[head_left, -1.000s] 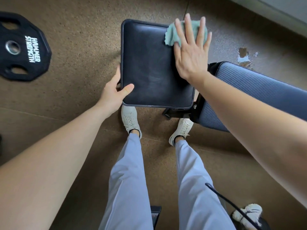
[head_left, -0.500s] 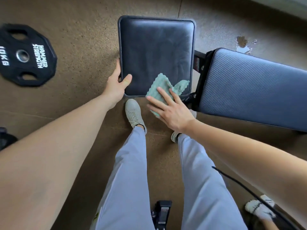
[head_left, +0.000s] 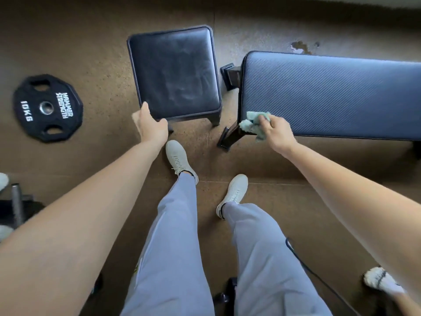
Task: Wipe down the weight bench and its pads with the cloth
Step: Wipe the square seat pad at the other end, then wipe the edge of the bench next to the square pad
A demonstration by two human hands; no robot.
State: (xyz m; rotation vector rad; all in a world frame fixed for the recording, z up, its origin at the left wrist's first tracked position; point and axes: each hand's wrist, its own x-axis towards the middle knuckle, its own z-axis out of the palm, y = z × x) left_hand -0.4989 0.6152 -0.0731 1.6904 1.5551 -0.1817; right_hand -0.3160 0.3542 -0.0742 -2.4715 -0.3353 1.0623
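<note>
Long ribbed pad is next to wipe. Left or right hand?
Right. The right hand grips the cloth at the long ribbed pad's near corner. The left hand has no cloth and touches the square seat pad's corner.

seat pad: black, smooth, leather-like cover with a dull sheen and pale smears
back pad: dark blue-grey, finely ribbed weave pattern, matt
cloth: pale green, soft, fuzzy fabric
bench frame: dark, metal-looking, low gloss
floor: brown, speckled, grainy, matt
weight plate: black, matt, rubber-like
hub: shiny bare metal
trousers: light grey, smooth fabric
</note>
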